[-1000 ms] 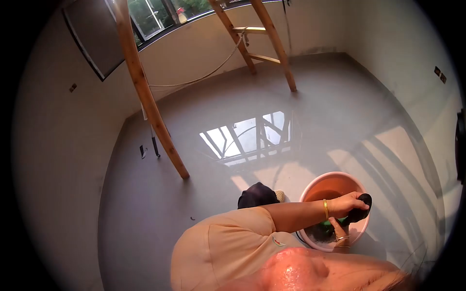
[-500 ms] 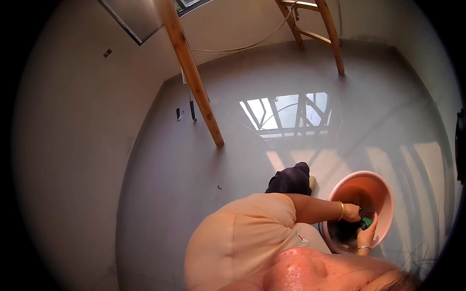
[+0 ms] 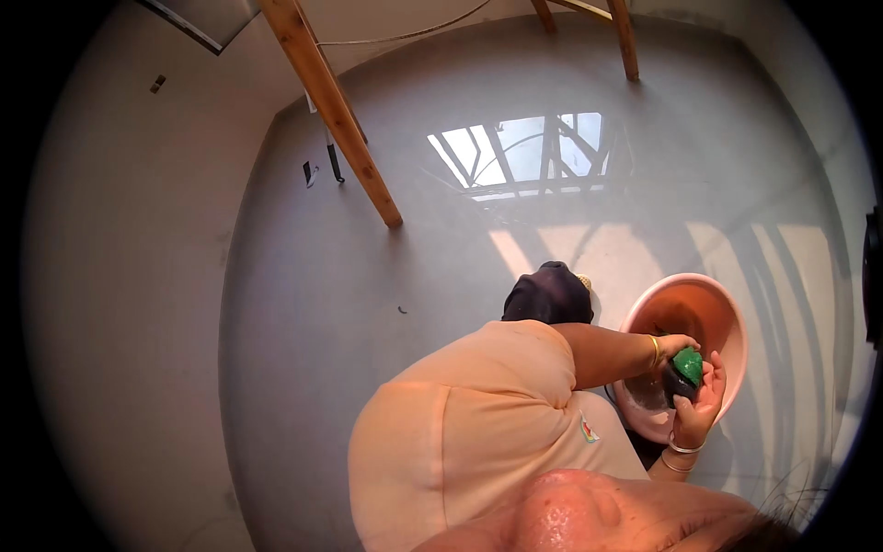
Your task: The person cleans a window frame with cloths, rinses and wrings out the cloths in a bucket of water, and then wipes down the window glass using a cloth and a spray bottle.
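A pink bucket [image 3: 692,279] stands on the floor, with murky water inside. Over it, my two hands hold a green-and-black item [image 3: 687,365]: the green part faces up and a dark part hangs below. Its kind cannot be made out. My left hand [image 3: 678,346], with a gold bangle at the wrist, grips it from the upper left, fingers closed. On the lower right, my right hand [image 3: 703,396], wearing silver bangles, curls round it with the thumb on the dark part. Part of the item is hidden by the fingers.
A wooden ladder leg [image 3: 338,120] stands at the upper left, and another ladder [image 3: 624,41] at the back, with a cord between. A dark-handled tool [image 3: 332,164] leans near the left wall. My dark-clad knee [image 3: 549,293] is beside the bucket.
The view has tilted down, so the room appears higher. My hands have lifted the green-and-black item out of the bucket's depth, and more of its green part shows.
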`<action>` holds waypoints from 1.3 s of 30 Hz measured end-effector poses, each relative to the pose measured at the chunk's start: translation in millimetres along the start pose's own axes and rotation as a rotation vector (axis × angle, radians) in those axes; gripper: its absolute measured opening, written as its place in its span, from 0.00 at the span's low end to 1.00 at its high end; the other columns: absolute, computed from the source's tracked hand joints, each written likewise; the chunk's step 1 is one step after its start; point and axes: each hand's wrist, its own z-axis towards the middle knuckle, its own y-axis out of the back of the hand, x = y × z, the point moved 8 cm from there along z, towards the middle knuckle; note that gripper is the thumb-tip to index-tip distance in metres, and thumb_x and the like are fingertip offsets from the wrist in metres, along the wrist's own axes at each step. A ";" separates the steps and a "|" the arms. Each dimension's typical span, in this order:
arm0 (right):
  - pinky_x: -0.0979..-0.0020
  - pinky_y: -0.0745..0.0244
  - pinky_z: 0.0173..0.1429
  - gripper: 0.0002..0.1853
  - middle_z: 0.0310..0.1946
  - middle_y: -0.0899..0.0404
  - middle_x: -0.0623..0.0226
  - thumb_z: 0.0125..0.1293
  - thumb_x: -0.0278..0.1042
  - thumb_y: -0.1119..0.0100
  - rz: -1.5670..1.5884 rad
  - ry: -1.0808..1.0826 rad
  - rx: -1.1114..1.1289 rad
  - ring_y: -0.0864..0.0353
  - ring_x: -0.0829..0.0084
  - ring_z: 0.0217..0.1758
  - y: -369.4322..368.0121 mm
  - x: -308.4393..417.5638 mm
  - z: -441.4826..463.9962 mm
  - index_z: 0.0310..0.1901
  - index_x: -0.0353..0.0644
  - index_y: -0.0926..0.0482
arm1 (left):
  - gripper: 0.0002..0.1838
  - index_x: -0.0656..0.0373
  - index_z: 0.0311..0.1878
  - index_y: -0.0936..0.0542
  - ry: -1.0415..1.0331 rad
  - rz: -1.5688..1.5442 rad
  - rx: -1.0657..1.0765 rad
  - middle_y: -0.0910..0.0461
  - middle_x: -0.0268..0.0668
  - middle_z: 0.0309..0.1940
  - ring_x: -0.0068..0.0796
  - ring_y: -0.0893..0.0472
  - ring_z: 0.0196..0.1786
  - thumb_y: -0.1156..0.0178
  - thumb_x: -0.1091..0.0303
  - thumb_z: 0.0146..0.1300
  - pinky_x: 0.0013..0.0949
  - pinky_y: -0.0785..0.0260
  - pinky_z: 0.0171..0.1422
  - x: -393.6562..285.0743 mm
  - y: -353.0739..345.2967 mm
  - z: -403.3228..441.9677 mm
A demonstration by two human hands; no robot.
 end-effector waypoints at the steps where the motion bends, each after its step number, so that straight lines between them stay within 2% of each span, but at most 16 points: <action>1: 0.61 0.36 0.73 0.44 0.60 0.32 0.56 0.45 0.16 0.45 0.195 0.055 0.038 0.29 0.60 0.64 5.6 2.8 -1.0 0.70 0.38 0.40 | 0.14 0.55 0.40 0.20 -0.016 0.022 0.032 0.16 0.40 0.35 0.39 0.18 0.38 0.46 0.55 0.65 0.47 0.25 0.51 1.0 6.5 10.7; 4: 0.56 0.35 0.73 0.41 0.61 0.31 0.54 0.48 0.22 0.44 0.391 0.096 -0.142 0.29 0.57 0.65 33.0 6.9 2.1 0.69 0.38 0.40 | 0.14 0.58 0.43 0.19 -0.141 -0.068 0.199 0.15 0.42 0.41 0.40 0.17 0.43 0.45 0.59 0.65 0.49 0.27 0.55 7.6 8.8 57.6; 5: 0.55 0.35 0.73 0.38 0.61 0.30 0.54 0.54 0.27 0.44 0.387 0.116 -0.253 0.29 0.57 0.65 57.0 -0.9 2.2 0.70 0.37 0.41 | 0.13 0.59 0.39 0.17 -0.164 0.027 0.036 0.14 0.44 0.37 0.39 0.15 0.37 0.50 0.63 0.66 0.41 0.21 0.46 -4.7 -15.0 -9.1; 8: 0.57 0.32 0.70 0.23 0.59 0.25 0.58 0.69 0.32 0.42 0.620 0.080 -0.552 0.26 0.62 0.62 129.3 -54.7 -1.1 0.64 0.37 0.30 | 0.14 0.61 0.43 0.18 -0.196 -0.223 0.227 0.15 0.44 0.40 0.38 0.15 0.42 0.49 0.63 0.69 0.43 0.22 0.54 -11.3 -25.1 8.1; 12: 0.59 0.26 0.65 0.24 0.52 0.19 0.62 0.72 0.54 0.45 0.769 -0.238 -0.562 0.20 0.63 0.56 145.1 -148.3 4.5 0.53 0.40 0.22 | 0.20 0.61 0.50 0.20 -0.194 -0.186 0.141 0.16 0.43 0.48 0.38 0.17 0.50 0.52 0.54 0.74 0.43 0.25 0.62 -8.5 -22.4 -3.9; 15: 0.59 0.28 0.66 0.32 0.56 0.21 0.61 0.72 0.65 0.56 0.773 -0.251 -0.528 0.22 0.63 0.58 140.4 -178.0 11.3 0.59 0.42 0.26 | 0.29 0.57 0.58 0.22 -0.130 -0.140 0.170 0.20 0.41 0.56 0.38 0.21 0.58 0.51 0.41 0.72 0.44 0.31 0.69 3.2 -33.4 -7.1; 20: 0.58 0.29 0.68 0.34 0.57 0.22 0.59 0.73 0.66 0.59 0.984 -0.023 -0.231 0.24 0.61 0.61 105.0 -129.9 30.1 0.59 0.39 0.26 | 0.37 0.53 0.65 0.28 -0.169 -0.036 0.157 0.22 0.37 0.60 0.38 0.22 0.60 0.48 0.32 0.66 0.46 0.31 0.68 8.5 -43.7 -17.9; 22: 0.59 0.24 0.64 0.31 0.55 0.21 0.57 0.73 0.62 0.53 0.983 -0.042 -0.307 0.20 0.61 0.57 117.2 -134.1 31.4 0.57 0.39 0.24 | 0.36 0.53 0.65 0.28 -0.137 0.063 0.171 0.23 0.36 0.59 0.36 0.22 0.60 0.43 0.35 0.65 0.45 0.30 0.66 12.7 -36.4 -13.7; 24: 0.61 0.20 0.56 0.27 0.49 0.18 0.55 0.70 0.56 0.45 0.778 -0.296 -0.407 0.16 0.62 0.49 115.9 -127.2 26.6 0.55 0.38 0.23 | 0.35 0.53 0.65 0.28 -0.109 0.154 0.173 0.23 0.36 0.59 0.35 0.22 0.60 0.39 0.38 0.63 0.44 0.30 0.65 17.1 -26.5 -11.9; 27: 0.65 0.18 0.45 0.18 0.38 0.17 0.59 0.65 0.45 0.38 0.667 -0.336 -0.494 0.16 0.65 0.39 122.0 -114.3 30.4 0.47 0.38 0.21 | 0.32 0.61 0.64 0.31 -0.164 0.483 0.180 0.23 0.39 0.57 0.31 0.22 0.58 0.30 0.60 0.61 0.38 0.28 0.62 12.6 -37.3 -14.2; 29: 0.68 0.20 0.41 0.12 0.32 0.20 0.65 0.62 0.38 0.35 0.424 -0.380 -0.429 0.18 0.69 0.35 130.6 -114.4 37.1 0.42 0.42 0.23 | 0.33 0.62 0.65 0.33 -0.215 0.616 0.142 0.23 0.39 0.56 0.31 0.22 0.57 0.30 0.62 0.60 0.38 0.28 0.62 10.4 -33.6 -8.3; 32: 0.70 0.20 0.43 0.18 0.36 0.19 0.63 0.62 0.38 0.35 0.200 -0.468 -0.426 0.16 0.69 0.37 155.5 -171.7 37.6 0.49 0.37 0.24 | 0.38 0.64 0.66 0.35 -0.234 0.789 0.043 0.23 0.42 0.55 0.31 0.22 0.56 0.28 0.68 0.54 0.38 0.28 0.62 10.4 -28.6 -11.7; 34: 0.67 0.21 0.47 0.21 0.38 0.18 0.57 0.59 0.39 0.33 0.014 -0.549 -0.374 0.16 0.64 0.40 149.7 -174.4 38.7 0.48 0.35 0.25 | 0.45 0.69 0.68 0.40 -0.403 1.288 -0.080 0.23 0.51 0.55 0.39 0.21 0.57 0.28 0.61 0.51 0.37 0.28 0.61 7.3 -8.4 6.5; 36: 0.63 0.22 0.52 0.24 0.40 0.18 0.49 0.56 0.40 0.33 -0.757 -0.643 -0.479 0.16 0.58 0.44 144.0 -149.3 38.6 0.48 0.32 0.26 | 0.46 0.71 0.66 0.38 -0.446 1.618 -0.075 0.22 0.56 0.54 0.47 0.21 0.58 0.28 0.58 0.47 0.39 0.29 0.61 2.9 -19.0 4.3; 37: 0.62 0.24 0.56 0.27 0.42 0.19 0.42 0.53 0.40 0.32 -0.824 -0.624 -0.508 0.17 0.54 0.48 145.9 -158.7 37.5 0.50 0.30 0.28 | 0.44 0.70 0.64 0.35 -0.440 1.644 -0.119 0.22 0.54 0.54 0.45 0.21 0.57 0.28 0.59 0.47 0.39 0.29 0.61 6.0 -7.9 8.3; 39: 0.63 0.28 0.58 0.28 0.44 0.22 0.52 0.57 0.46 0.30 -0.751 -0.558 -0.533 0.22 0.62 0.51 143.4 -156.9 35.0 0.51 0.36 0.29 | 0.41 0.70 0.63 0.32 -0.450 1.671 -0.160 0.21 0.52 0.53 0.43 0.20 0.56 0.27 0.61 0.46 0.38 0.28 0.61 -0.5 -17.2 -2.4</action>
